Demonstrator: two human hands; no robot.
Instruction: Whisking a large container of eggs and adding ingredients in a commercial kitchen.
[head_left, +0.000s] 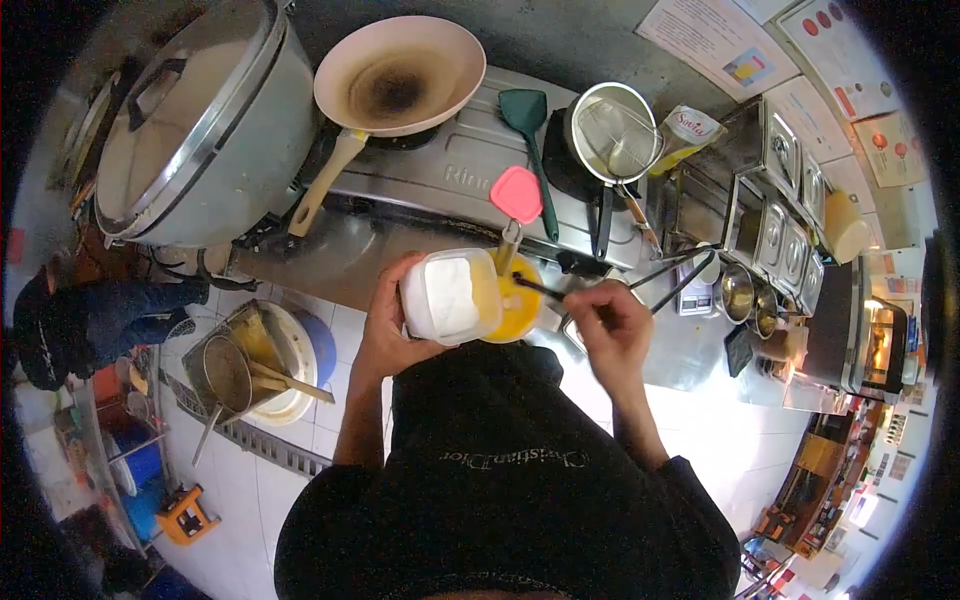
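Observation:
My left hand (390, 322) holds a clear plastic tub (450, 296) of white powder, tilted beside and partly over a bowl of yellow-orange liquid (517, 315). Between the fingers of my right hand (611, 326) is the handle of a small dark utensil, probably a spoon (540, 286), whose tip is over the bowl. A pink-headed spatula (516, 195) stands at the bowl's far side, its metal handle partly hidden by the tub's edge. Whether the spoon's tip touches the liquid is not clear.
Beyond the bowl, a gas stove (465, 161) bears a frying pan (401, 79), a green turner (525, 112) and a saucepan with a strainer (615, 135). A large lidded pot (217, 127) stands left. Metal bowls (736, 292) and a scale (694, 300) are right. Another person (97, 322) is far left.

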